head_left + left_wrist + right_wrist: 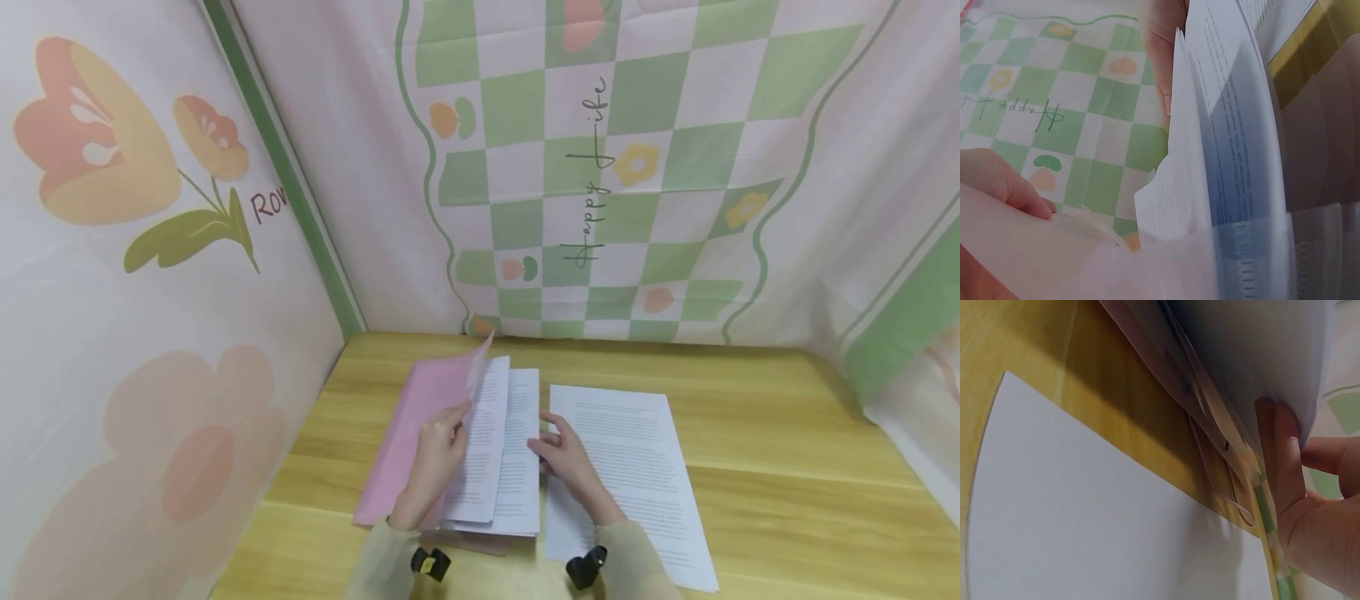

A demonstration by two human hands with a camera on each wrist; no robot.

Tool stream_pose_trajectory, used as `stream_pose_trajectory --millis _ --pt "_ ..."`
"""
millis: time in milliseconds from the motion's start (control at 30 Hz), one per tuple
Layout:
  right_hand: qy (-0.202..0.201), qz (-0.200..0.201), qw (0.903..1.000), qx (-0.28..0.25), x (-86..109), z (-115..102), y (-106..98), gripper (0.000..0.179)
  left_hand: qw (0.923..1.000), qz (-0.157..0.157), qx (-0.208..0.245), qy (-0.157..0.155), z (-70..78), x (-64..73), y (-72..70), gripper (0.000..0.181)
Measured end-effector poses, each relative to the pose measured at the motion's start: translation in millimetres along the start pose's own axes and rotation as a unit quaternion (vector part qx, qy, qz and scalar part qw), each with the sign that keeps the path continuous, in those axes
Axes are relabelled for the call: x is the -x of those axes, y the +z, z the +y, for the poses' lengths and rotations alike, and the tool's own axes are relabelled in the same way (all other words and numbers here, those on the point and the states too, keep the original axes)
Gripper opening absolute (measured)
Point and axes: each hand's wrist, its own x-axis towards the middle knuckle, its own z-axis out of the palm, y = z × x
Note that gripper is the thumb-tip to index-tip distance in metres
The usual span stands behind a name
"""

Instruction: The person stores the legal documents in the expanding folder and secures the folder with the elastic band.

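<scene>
A pink folder (427, 396) lies on the table with its cover lifted partway. My left hand (438, 450) pinches the edge of that translucent pink cover (1079, 259), as the left wrist view shows. Inside the folder are printed sheets (519, 475), fanned in layers with their right edges spread. My right hand (572, 460) pinches the right edge of these sheets, its thumb on one side and fingers behind in the right wrist view. Beside the folder, a separate printed sheet (637, 475) lies flat, partly under my right forearm.
The wooden table (787, 467) carries the papers. A checkered cloth (570, 183) hangs along its back edge, and a floral cloth (150, 308) hangs on the left. Each wrist wears a small black camera (431, 564).
</scene>
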Motion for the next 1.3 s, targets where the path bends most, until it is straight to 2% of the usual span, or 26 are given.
stream_pose_trajectory --millis 600,867,1300 --pt "-0.011 -0.024 0.9996 0.001 2.6 -8 9 0.060 0.9998 -0.014 0.006 -0.015 0.1 0.8 -1.5 0.039" --pt "-0.011 -0.029 0.9995 -0.001 2.3 -6 10 0.058 0.9999 0.006 0.007 0.006 -2.3 1.1 1.2 0.037" --pt "-0.009 -0.035 0.9992 -0.017 0.5 -7 15 0.060 0.9999 -0.001 0.006 -0.013 -0.8 1.2 0.3 0.037"
